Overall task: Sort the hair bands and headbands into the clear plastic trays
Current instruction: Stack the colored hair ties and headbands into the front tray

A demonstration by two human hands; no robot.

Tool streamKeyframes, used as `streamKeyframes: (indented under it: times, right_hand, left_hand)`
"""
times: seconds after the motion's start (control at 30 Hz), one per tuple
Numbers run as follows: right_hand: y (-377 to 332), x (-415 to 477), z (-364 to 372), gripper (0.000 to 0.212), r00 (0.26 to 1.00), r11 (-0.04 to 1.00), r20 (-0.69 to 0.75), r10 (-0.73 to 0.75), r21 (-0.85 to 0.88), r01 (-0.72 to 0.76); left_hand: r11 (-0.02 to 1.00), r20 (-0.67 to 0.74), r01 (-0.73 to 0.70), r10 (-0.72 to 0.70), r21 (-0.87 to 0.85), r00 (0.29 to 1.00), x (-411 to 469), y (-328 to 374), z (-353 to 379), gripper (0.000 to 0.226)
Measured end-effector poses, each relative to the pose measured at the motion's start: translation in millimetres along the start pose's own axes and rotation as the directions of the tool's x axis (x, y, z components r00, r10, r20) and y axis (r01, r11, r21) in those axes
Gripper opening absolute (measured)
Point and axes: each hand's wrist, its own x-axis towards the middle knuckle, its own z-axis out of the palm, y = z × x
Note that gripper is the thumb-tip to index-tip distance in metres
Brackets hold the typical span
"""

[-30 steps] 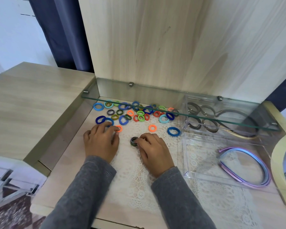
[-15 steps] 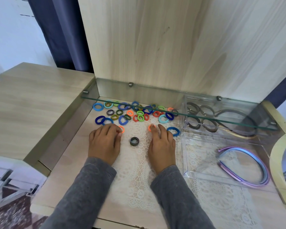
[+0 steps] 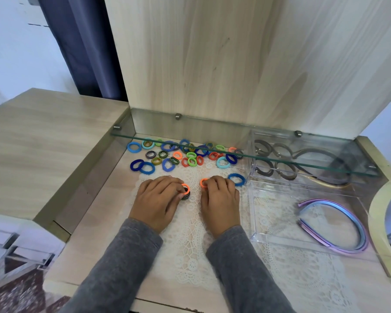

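Left hand (image 3: pixel 158 199) fingers pinch orange band (image 3: pixel 185 187) atop dark stack (image 3: pixel 186 195), frame centre. Right hand (image 3: pixel 220 199) fingers curl on second band (image 3: pixel 203 183). Both likely light, soft, stretchy: pinch rim.

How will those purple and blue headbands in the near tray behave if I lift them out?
The headbands keep a clean open arc while lying flat in the near tray, so they are probably stiff and springy, not floppy. They look thin, so likely light. Several sit nested and have a smooth sheen, so they may slide apart unless pinched together.
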Motion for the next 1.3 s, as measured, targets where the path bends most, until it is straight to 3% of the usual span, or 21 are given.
streamKeyframes:
  times: [0.4,0.6,0.77,0.9,1.3]
  right_hand:
    - [1,-1,-4,0.014,0.999,0.999,-0.025,-0.039,-0.004,0.039]
    - [1,0,-7,0.010,0.993,0.996,-0.075,-0.087,0.026,0.089]
    - [-3,-2,-13,0.013,0.959,0.948,-0.102,-0.264,0.154,0.277]
    - [-6,-3,-10,0.013,0.911,0.905,-0.120,-0.395,0.119,0.408]
    - [-7,-3,-10,0.022,0.928,0.927,-0.002,-0.373,0.055,0.372]
  left_hand:
    - [0.999,0.102,0.044,-0.046,0.015,0.994,-1,3,-3,0.028]
    - [0.985,0.027,0.174,-0.173,-0.003,0.984,1,3,-4,0.036]
    - [0.927,0.110,0.373,-0.376,0.042,0.920,1,-2,2,0.034]
    - [0.910,0.197,0.409,-0.413,0.064,0.889,1,-6,5,0.035]
    - [0.902,0.217,0.429,-0.428,0.044,0.877,1,-4,2,0.037]
